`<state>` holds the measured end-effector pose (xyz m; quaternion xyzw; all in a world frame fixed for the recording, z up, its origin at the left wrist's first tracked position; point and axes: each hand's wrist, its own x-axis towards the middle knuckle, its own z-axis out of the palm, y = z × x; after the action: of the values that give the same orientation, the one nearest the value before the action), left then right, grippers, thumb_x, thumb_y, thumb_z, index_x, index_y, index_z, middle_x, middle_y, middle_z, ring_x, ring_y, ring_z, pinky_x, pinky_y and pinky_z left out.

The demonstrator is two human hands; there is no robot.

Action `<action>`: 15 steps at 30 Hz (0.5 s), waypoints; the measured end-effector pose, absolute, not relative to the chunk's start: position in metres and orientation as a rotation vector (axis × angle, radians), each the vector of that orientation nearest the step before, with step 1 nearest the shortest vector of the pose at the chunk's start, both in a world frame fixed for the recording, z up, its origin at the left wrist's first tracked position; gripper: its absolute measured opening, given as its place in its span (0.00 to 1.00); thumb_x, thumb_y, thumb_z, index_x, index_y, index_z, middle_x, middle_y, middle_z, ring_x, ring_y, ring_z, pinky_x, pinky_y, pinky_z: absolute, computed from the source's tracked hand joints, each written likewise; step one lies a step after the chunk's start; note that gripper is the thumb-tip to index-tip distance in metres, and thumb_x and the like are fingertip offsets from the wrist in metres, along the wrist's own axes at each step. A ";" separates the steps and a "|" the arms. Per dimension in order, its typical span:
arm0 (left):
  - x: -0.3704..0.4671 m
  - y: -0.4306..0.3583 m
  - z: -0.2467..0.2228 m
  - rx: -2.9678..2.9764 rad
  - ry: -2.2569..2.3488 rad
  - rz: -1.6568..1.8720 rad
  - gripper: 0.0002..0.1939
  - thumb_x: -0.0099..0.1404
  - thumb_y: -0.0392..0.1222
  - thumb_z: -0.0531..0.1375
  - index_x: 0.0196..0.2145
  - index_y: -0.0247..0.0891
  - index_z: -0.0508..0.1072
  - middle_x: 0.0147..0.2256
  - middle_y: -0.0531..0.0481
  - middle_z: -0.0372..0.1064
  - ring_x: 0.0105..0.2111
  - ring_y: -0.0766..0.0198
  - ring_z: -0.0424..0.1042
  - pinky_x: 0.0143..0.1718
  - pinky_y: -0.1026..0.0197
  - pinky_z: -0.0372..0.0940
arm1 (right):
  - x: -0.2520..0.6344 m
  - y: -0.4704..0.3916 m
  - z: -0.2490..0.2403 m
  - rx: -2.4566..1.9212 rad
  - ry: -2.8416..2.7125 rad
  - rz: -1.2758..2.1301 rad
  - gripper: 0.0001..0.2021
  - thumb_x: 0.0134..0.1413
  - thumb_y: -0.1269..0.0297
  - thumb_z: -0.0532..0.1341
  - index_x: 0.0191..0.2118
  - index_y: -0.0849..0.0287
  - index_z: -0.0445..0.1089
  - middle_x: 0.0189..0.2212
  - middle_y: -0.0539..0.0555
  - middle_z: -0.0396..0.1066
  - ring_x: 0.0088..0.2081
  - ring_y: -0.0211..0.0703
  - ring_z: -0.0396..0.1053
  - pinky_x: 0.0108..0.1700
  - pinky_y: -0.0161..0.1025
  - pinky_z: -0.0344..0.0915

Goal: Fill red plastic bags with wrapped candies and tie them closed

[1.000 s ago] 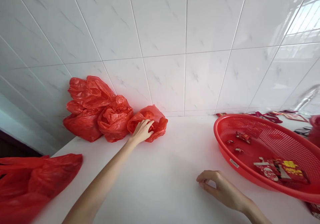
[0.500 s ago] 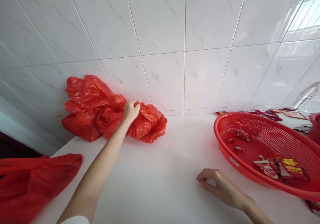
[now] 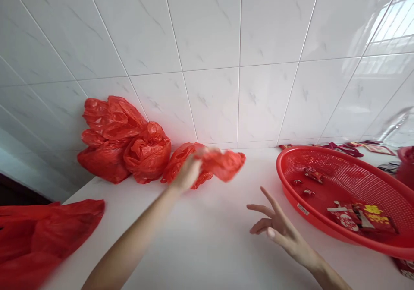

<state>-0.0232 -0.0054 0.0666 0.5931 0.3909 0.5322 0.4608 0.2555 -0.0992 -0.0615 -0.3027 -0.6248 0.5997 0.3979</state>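
My left hand (image 3: 190, 169), blurred by motion, grips a crumpled red plastic bag (image 3: 228, 165) that sticks out to its right. Behind and below that hand lies another red bag (image 3: 177, 158) on the white counter (image 3: 194, 238). A rounded red bag bundle (image 3: 148, 152) and a taller heap of red bags (image 3: 111, 134) lean by the wall at the left. My right hand (image 3: 278, 225) hovers over the counter, fingers spread and holding nothing, just left of the red basket (image 3: 310, 214).
Small wrapped packets (image 3: 347, 219) lie inside the basket. A red bag (image 3: 54, 234) hangs at the lower left edge. Tiled wall (image 3: 210, 26) rises behind. Ribbons (image 3: 346, 149) and cards (image 3: 380, 149) lie behind the basket.
My left hand has moved right, pulling a red bag away from the pile. My right hand has risen a little and its fingers have spread.
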 end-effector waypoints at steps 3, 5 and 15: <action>0.008 -0.053 0.029 2.002 0.625 0.699 0.19 0.68 0.41 0.57 0.54 0.48 0.76 0.55 0.44 0.74 0.54 0.51 0.74 0.54 0.51 0.70 | 0.247 -0.103 -0.059 -0.608 -1.410 1.639 0.54 0.51 0.35 0.64 0.73 0.39 0.31 0.65 0.65 0.60 0.48 0.54 0.76 0.51 0.55 0.69; 0.015 -0.073 0.013 2.205 0.457 0.432 0.30 0.63 0.38 0.62 0.63 0.49 0.68 0.64 0.43 0.63 0.62 0.48 0.66 0.62 0.51 0.63 | 0.242 -0.105 -0.057 -0.717 -1.353 1.641 0.45 0.50 0.42 0.69 0.70 0.44 0.52 0.61 0.63 0.66 0.52 0.56 0.74 0.53 0.53 0.69; -0.098 -0.027 0.033 1.928 2.260 0.269 0.38 0.61 0.47 0.62 0.67 0.38 0.61 0.56 0.32 0.70 0.57 0.35 0.70 0.53 0.44 0.68 | 0.244 -0.102 -0.046 -1.027 -1.293 1.430 0.20 0.48 0.68 0.60 0.49 0.56 0.70 0.32 0.52 0.75 0.30 0.47 0.75 0.37 0.47 0.74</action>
<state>-0.0978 -0.0274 0.0331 0.6444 0.7552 0.0900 0.0795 0.2439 -0.1015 -0.0463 -0.4174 -0.5254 0.5810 0.4607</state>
